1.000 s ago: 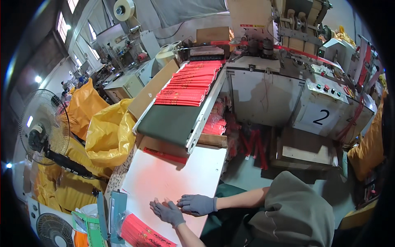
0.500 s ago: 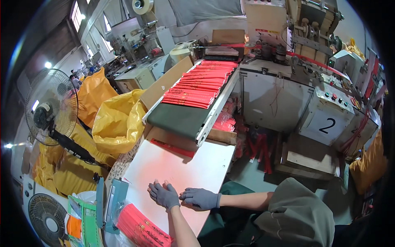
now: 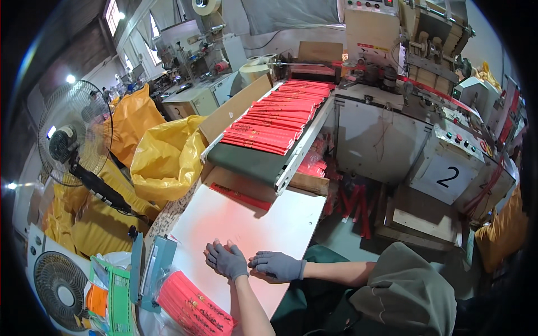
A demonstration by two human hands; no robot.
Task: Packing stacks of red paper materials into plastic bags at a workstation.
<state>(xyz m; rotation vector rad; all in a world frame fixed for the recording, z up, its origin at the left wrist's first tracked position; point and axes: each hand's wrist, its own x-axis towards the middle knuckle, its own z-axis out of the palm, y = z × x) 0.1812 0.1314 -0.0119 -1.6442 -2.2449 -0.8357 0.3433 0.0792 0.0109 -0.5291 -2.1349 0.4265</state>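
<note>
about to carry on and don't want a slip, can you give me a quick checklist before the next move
1. Left hand free: ok, open, holding nothing.
2. Right hand free: ok, flat, nothing visible in it.
3. Red packets short of the near end of the belt: ok.
4. Far edge of the white board free of red pieces: not ok, a red strip lies along it.
5. Belt running: cannot tell.

Gloves (image 3: 227, 262) are matt cloth; table (image 3: 280, 224) is smooth, faintly glossy; packets (image 3: 260, 136) look like paper; belt (image 3: 246, 161) is matt, rubbery; bag (image 3: 167, 159) is glossy, crinkled plastic; sleeve (image 3: 400, 291) is dull cloth.
</note>
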